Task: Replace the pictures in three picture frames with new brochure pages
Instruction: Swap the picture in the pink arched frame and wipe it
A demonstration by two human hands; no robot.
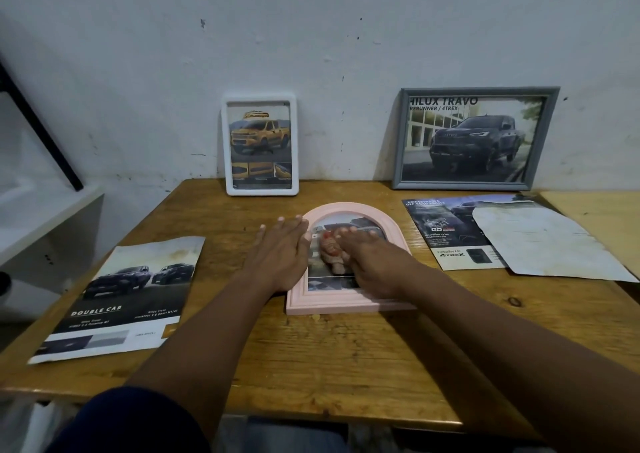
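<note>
Wooden bench [346, 366] against a scuffed white wall [311, 36]: the pink arched frame [349, 209] lies flat at its centre. Your left hand [280, 255] lies spread on its left rim, and your right hand [370, 262] rests flat on its picture. The far-right grey frame [481, 91] reads "HILUX TRAVO"; the near-left brochure page [128, 296] reads "DOUBLE CAB".

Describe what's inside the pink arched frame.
The pink arched frame holds a vehicle brochure page. The right hand lies flat over its right half, hiding it; the left hand covers the left rim.
</note>
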